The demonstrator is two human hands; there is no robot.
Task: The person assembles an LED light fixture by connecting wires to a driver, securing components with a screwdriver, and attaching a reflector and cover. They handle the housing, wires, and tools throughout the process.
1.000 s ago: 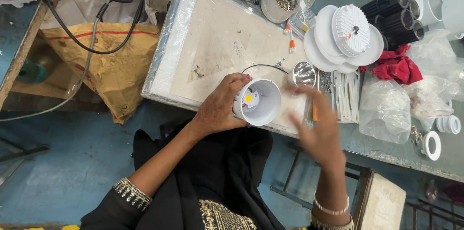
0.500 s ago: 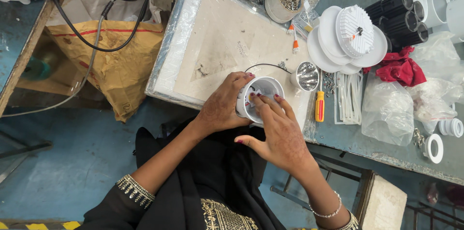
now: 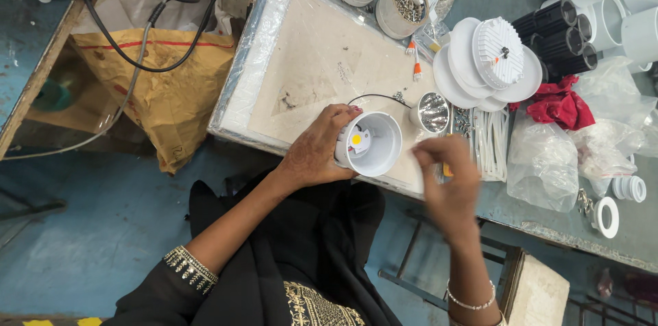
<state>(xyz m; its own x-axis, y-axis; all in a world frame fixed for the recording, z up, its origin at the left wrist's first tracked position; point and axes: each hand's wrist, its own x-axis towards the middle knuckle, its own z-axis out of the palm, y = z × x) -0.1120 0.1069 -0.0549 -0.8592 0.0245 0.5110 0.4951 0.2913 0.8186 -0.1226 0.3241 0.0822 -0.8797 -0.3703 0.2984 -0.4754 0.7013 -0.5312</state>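
2 bare hands work at the near edge of a bench, seen from above. Far left, a yellow-brown sack sags beside the bench with black cables draped over it. Next comes a pale work mat on the bench top. The left hand wraps around a white cup-shaped lamp housing, fingers closed on its outer wall, holding it just over the mat's near edge with its open mouth facing up; a small yellow LED chip shows inside. Just right of it stands a shiny silver reflector. The right hand hovers near the housing without touching it, blurred, fingers curled; I cannot tell whether it grips anything. Further right lie white plastic strips, a stack of white discs, black cylinders, a red cloth and clear plastic bags
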